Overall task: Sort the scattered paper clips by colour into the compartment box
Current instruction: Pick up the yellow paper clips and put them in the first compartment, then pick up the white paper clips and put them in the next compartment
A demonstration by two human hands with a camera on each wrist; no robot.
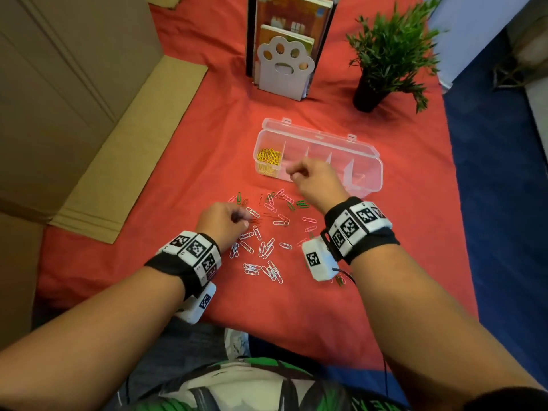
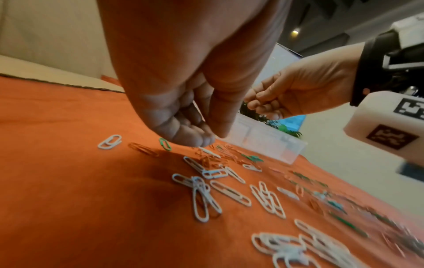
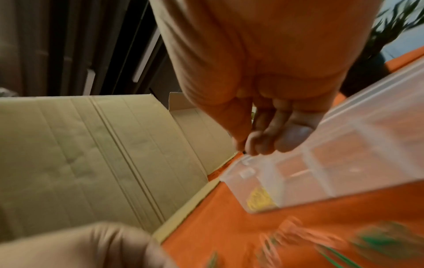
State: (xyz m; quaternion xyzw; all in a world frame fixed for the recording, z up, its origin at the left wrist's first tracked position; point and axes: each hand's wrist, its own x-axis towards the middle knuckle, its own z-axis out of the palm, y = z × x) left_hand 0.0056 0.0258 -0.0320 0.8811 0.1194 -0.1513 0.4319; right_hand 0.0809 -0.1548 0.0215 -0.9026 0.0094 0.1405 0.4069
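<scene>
A clear compartment box [image 1: 366, 170] stands open on the red cloth, with yellow clips [image 1: 268, 158] in its left end compartment. My right hand [image 1: 293, 174] hovers over the neighbouring compartment. Its thumb and forefinger [image 3: 250, 145] pinch together on what looks like a pale clip, blurred. A thin pink clip [image 3: 300, 173] lies in that compartment. White clips [image 1: 267, 269], green clips [image 1: 301, 204] and pink clips [image 1: 310, 221] are scattered nearer me. My left hand [image 1: 241, 221] is down among them, its bunched fingertips [image 2: 201, 140] pinching dark red clips [image 1: 237, 216].
A white paw-shaped bookend with books [image 1: 286, 66] and a potted plant [image 1: 382, 54] stand behind the box. Flattened cardboard [image 1: 118, 161] lies along the cloth's left edge. Blue flooring [image 1: 504, 203] borders the right side.
</scene>
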